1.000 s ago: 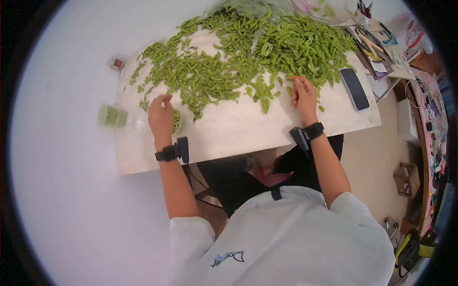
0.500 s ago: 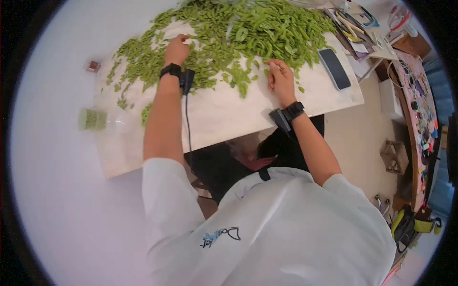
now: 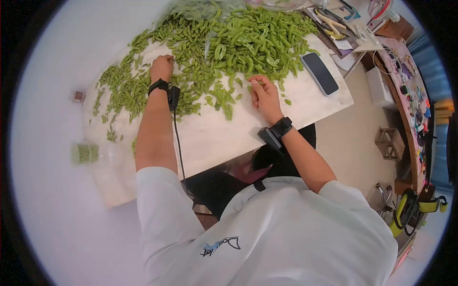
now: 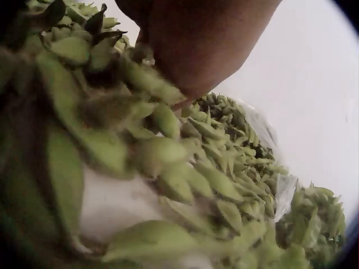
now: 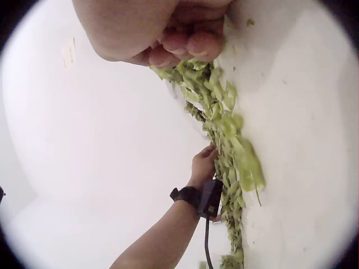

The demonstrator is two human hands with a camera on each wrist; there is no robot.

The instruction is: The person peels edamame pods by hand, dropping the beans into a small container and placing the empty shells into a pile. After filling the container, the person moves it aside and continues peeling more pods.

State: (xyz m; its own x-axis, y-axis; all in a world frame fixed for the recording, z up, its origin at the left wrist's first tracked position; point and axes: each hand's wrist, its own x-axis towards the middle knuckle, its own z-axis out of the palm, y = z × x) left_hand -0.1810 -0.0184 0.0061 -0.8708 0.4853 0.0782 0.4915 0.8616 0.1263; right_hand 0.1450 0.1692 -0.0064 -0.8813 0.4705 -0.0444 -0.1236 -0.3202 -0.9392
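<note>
Green pods (image 3: 131, 90) lie spread across the pale table (image 3: 210, 143), piled deeper at the back. My left hand (image 3: 162, 68) is low over the pods at the left, its fingers bent together; in the left wrist view pods (image 4: 151, 241) surround the hand (image 4: 202, 45) and its fingertips are hidden. Near the front of the big heap (image 3: 257, 38), my right hand (image 3: 267, 100) has loosely curled fingers. The right wrist view shows those fingertips (image 5: 202, 46) bent inward, with no pod visibly held.
A phone (image 3: 320, 74) lies at the table's right. At the left edge is a clear container (image 3: 87, 153) with green contents. Tools and papers (image 3: 336, 28) are at the back right, and clear plastic (image 3: 205, 9) lies over the rear pods. A cable hangs from the left wrist.
My left hand has moved from beside the small container of pods at the front left up to the spread pods. My right hand keeps its place by the heap. The view has shifted.
</note>
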